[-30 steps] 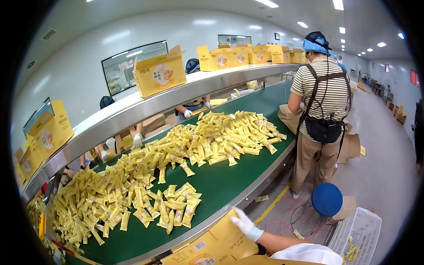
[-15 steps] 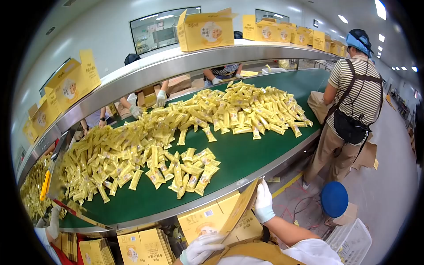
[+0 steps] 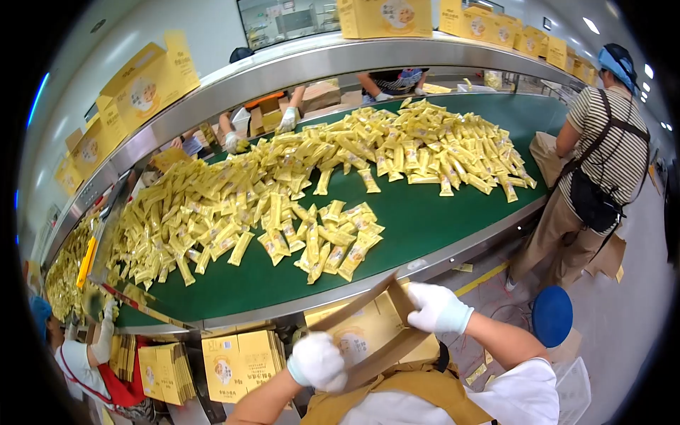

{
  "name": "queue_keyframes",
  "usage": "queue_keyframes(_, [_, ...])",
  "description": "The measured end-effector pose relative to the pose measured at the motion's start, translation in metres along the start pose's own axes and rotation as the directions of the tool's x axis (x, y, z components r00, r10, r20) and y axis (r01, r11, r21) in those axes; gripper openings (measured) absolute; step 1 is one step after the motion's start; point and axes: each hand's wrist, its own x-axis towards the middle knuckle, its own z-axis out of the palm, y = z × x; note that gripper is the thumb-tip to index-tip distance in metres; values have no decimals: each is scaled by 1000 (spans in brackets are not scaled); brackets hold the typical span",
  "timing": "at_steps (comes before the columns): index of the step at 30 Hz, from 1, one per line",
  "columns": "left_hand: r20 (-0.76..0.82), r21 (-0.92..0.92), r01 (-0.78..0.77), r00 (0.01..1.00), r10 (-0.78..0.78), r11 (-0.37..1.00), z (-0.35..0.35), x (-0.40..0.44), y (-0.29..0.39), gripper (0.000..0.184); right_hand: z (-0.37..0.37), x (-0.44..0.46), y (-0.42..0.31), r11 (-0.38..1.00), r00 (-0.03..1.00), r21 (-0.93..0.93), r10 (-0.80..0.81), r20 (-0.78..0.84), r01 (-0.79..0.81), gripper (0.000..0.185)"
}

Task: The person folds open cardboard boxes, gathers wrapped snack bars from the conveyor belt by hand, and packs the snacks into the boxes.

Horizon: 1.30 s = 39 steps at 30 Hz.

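A yellow cardboard carton [image 3: 386, 354] is spread into an open sleeve in front of my body, its brown inner side showing. My left hand [image 3: 319, 363], in a white glove, is closed on its left end. My right hand [image 3: 438, 309], also gloved, grips the right end near the upper corner. Beneath and behind it lies another yellow carton with a printed picture [image 3: 352, 341]. Just beyond, the green conveyor belt [image 3: 425, 234] carries a large heap of yellow wrapped snack packets [image 3: 262, 191].
Stacks of flat cartons [image 3: 237, 367] stand below the belt's metal edge. Erected cartons [image 3: 386, 18] line the shelf above. A person in a striped shirt [image 3: 609, 142] stands at right, by a blue stool [image 3: 552, 315]. Gloved co-workers' hands [image 3: 288, 120] reach in opposite; another person [image 3: 85, 368] is at lower left.
The carton has gone from folded flat to opened out between my hands. My view has shifted, so the belt and packets appear higher and further right.
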Motion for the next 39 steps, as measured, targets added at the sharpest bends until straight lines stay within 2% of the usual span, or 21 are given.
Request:
queue_keyframes(1, [20, 58, 49, 999, -50, 997, -9, 12, -9, 24, -6, 1, -18, 978, 985, -196, -31, 170, 64, 28])
queue_keyframes(4, [74, 75, 52, 996, -58, 996, 0, 25, -44, 32, 1, 20, -46, 942, 919, -304, -11, 394, 142, 31])
queue_keyframes(6, [368, 72, 109, 921, -128, 991, 20, 23, -51, 41, 14, 39, -45, 911, 884, -329, -74, 461, 248, 43])
queue_keyframes(8, [413, -27, 143, 903, -119, 989, 28, 27, -37, 46, 23, 47, -45, 880, 833, -324, -131, 537, 347, 55])
queue_keyframes(9, [625, 31, 200, 761, -175, 979, 33, 28, -31, 38, 26, 49, -46, 864, 802, -314, -156, 576, 393, 62])
queue_keyframes(12, [519, 25, 60, 852, -65, 998, 46, 27, -30, 25, 20, 51, -48, 898, 687, -83, -267, 676, 431, 81])
queue_keyframes(13, [466, 89, 67, 879, -101, 994, 38, 29, -29, 21, 17, 47, -34, 896, 657, 76, -375, 653, 437, 83])
queue_keyframes(14, [33, 266, 68, 996, -79, 962, 31, 29, -25, 34, 14, 43, -20, 870, 629, 233, -479, 612, 436, 85])
queue_keyframes(15, [-46, 349, 266, 963, -267, 899, 24, 31, -18, 40, 16, 39, -3, 826, 649, 256, -555, 520, 502, 93])
queue_keyframes(17, [-241, 378, 496, 868, -434, 782, 18, 36, -23, 44, 7, 25, -6, 908, 836, 358, -364, 411, 219, 100])
queue_keyframes(18, [-152, 333, 539, 840, -520, 773, 14, 37, -24, 43, 6, 18, -8, 906, 898, 418, -240, 369, 71, 104])
queue_keyframes(20, [43, 251, 627, 754, -656, 737, 0, 39, -23, 41, 21, 12, -3, 951, 988, 297, -117, 98, 84, 129])
queue_keyframes(23, [249, 69, 623, 745, -618, 779, -19, 56, -24, 43, 44, 11, 12, 991, 974, 112, -46, -223, 72, 148])
queue_keyframes(26, [456, -42, 522, 769, -449, 852, 5, 46, -21, 81, 83, 22, 31, 919, 987, 393, 38, -157, 27, 147])
queue_keyframes(28, [531, 268, 378, 710, -463, 886, 6, 66, 0, 99, 83, 29, 28, 816, 992, 577, 105, -75, -43, 145])
queue_keyframes(30, [539, 277, 423, 675, -503, 863, 20, 65, -3, 105, 85, 35, 30, 790, 993, 611, 99, -60, -42, 143])
queue_keyframes(31, [540, 281, 443, 660, -522, 851, 24, 64, -6, 107, 90, 37, 38, 747, 997, 664, 34, -65, 18, 126])
queue_keyframes(34, [489, 309, 448, 682, -544, 839, 21, 59, -10, 104, 82, 46, 56, 332, 997, 943, 80, 8, -34, 93])
queue_keyframes(35, [458, 284, 464, 703, -544, 839, 13, 58, -12, 107, 58, 55, 55, 76, 958, 966, 170, 232, -248, 65])
queue_keyframes(36, [405, 218, 523, 720, -564, 824, 7, 55, -15, 109, 75, 50, 82, -118, 920, 982, 348, 178, -145, 55])
queue_keyframes(39, [221, -55, 674, 728, -649, 737, -6, 34, -29, 117, 99, 35, 115, 335, 879, 938, 469, -82, -92, 48])
